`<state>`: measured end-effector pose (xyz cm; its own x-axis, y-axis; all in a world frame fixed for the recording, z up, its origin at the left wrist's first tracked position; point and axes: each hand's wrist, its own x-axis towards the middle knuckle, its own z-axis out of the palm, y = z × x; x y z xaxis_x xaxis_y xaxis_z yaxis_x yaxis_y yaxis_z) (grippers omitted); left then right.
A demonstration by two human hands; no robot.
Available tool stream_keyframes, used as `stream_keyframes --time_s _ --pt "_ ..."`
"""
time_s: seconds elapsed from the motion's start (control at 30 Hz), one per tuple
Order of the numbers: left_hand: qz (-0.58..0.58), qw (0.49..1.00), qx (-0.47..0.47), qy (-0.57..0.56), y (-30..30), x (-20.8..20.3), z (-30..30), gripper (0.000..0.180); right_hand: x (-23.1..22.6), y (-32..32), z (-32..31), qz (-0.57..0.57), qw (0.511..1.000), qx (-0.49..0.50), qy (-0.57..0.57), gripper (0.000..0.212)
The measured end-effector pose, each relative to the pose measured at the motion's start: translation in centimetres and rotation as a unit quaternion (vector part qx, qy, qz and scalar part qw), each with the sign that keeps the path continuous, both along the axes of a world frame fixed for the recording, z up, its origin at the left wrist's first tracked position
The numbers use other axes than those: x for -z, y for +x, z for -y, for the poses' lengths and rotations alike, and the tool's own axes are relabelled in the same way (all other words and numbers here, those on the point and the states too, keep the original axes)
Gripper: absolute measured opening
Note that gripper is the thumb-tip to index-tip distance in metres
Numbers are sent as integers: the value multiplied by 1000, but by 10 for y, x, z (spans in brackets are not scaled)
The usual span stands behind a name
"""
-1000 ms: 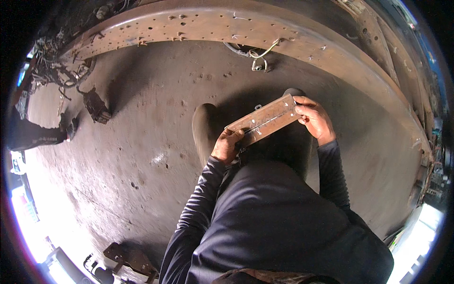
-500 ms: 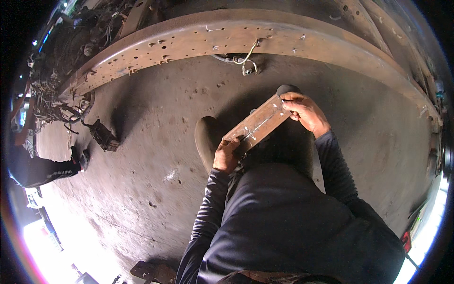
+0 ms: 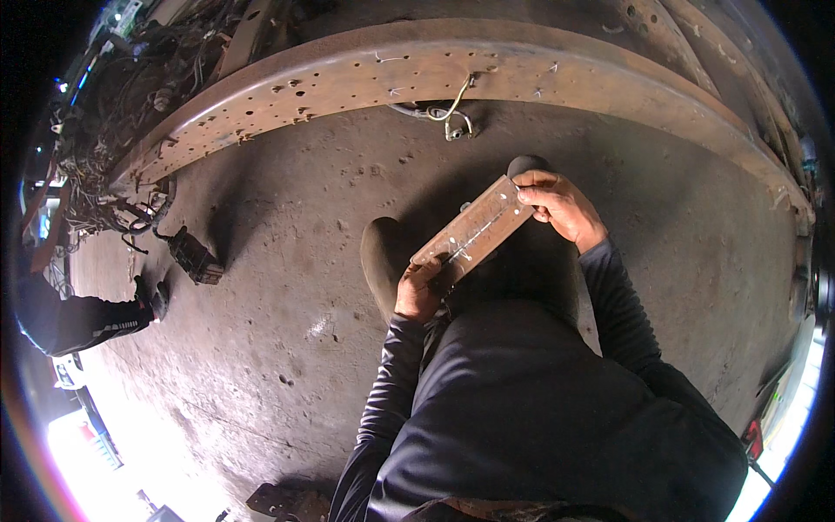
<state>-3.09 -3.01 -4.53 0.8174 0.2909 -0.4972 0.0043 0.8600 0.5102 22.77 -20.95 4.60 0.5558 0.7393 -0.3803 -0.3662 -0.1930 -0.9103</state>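
Observation:
Between my two hands, above my knees, is a flat, rust-brown metal plate (image 3: pixel 480 228). White chalk-like marks and a long line run along its face. My left hand (image 3: pixel 419 291) grips the plate's lower left end, thumb on top. At the upper right end my right hand (image 3: pixel 561 204) pinches the edge, with the fingers curled over it. The plate slants upward to the right. Its underside is hidden.
A long rusty vehicle frame rail (image 3: pixel 417 65) with many holes crosses the far side, with a bent pipe (image 3: pixel 457 123) hanging from it. Tangled wiring (image 3: pixel 87 174) and a dark block (image 3: pixel 193 257) lie left. Another person's leg (image 3: pixel 100 320) is at far left.
The view has shifted slightly. Both hands keep hold of the plate, in nearly the same pose.

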Motion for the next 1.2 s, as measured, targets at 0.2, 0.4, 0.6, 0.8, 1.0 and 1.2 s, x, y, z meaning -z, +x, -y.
stream_keyframes --time_s 0.2,0.4,0.6,0.8,1.0,1.2 --pt "-3 1000 -2 3 -2 5 1 35 -2 -2 -2 10 1000 10 -20 24" --pt "-3 1000 -2 18 0 -8 3 35 -3 -2 -3 1 1000 15 -23 24" --pt "-27 999 4 25 -2 2 2 33 0 -1 -2 -2 999 23 -30 27" --pt "32 999 22 18 -2 7 -1 36 2 -2 -2 -4 999 28 -27 20" --pt "12 1000 11 21 2 2 3 35 -1 -1 -2 -9 999 25 -22 15" --pt "-24 998 40 50 3 2 -1 34 -7 -5 -5 19 998 40 -42 18"
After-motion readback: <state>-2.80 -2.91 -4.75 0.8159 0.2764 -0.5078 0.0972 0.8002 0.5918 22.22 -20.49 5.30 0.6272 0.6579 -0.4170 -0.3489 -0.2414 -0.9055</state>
